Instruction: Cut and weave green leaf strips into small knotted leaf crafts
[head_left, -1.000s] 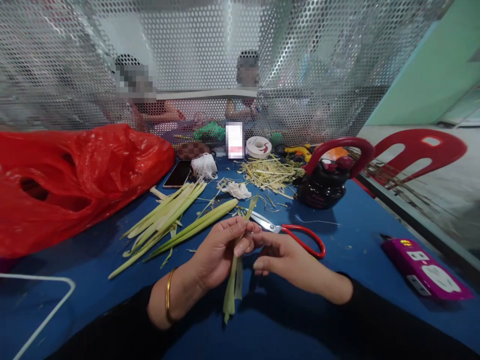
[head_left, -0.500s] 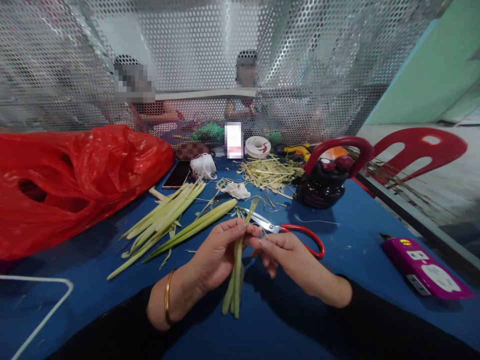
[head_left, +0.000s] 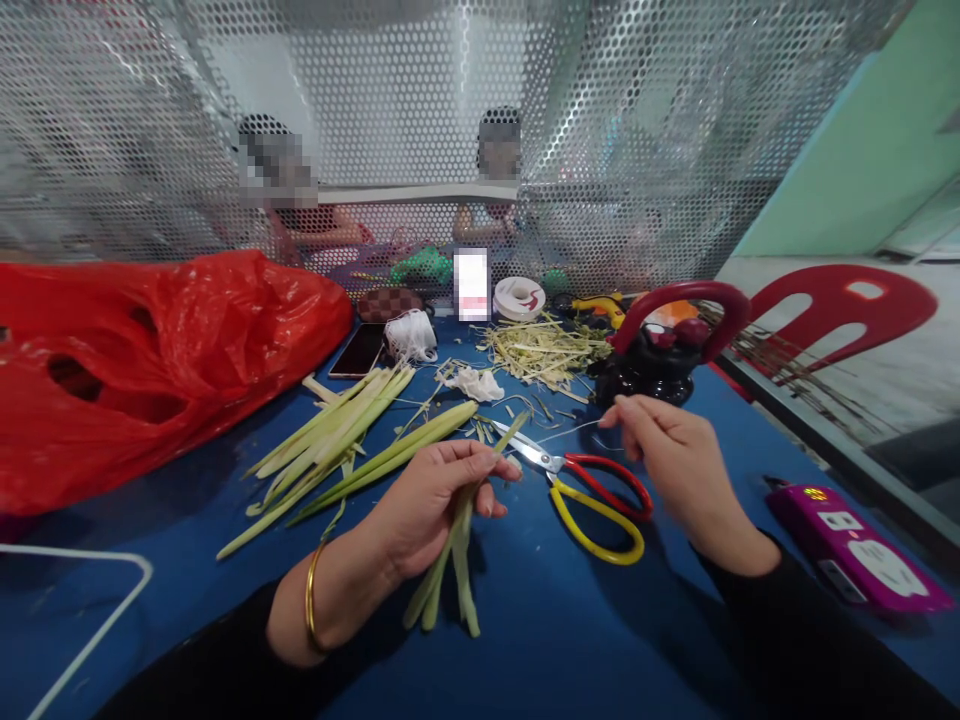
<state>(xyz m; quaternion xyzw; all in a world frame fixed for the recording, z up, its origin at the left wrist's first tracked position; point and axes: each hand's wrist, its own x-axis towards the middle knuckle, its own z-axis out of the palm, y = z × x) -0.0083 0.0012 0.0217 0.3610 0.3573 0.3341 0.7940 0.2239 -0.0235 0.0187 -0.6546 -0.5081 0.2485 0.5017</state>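
Observation:
My left hand [head_left: 446, 490] is closed round a small bunch of pale green stalks [head_left: 465, 580], their thick ends hanging toward me. Out to the right, the fingers of my right hand [head_left: 671, 455] pinch a thin white thread [head_left: 574, 432], which stretches left toward the bunch; where it meets the stalks is hard to make out. Between my hands lie scissors [head_left: 551, 462] with one red and one yellow handle, blades pointing up and left. More long green stalks [head_left: 337, 430] lie in a pile left of my left hand, with a thicker green stalk bundle [head_left: 405, 450] beside them.
Around the blue table are a red plastic bag [head_left: 172, 380], a phone [head_left: 360, 350], a white thread spool [head_left: 411, 335], a ribbon roll [head_left: 519, 298], trimmed scraps [head_left: 547, 350], a black pot with red handle [head_left: 649, 380] and a purple power strip [head_left: 855, 550]. Two people sit behind the perforated screen [head_left: 405, 90].
My right hand has moved away to the right and up, drawing the thread out from the bunch. The scissors' yellow handle is now uncovered. The stalks' lower ends have swung left and spread.

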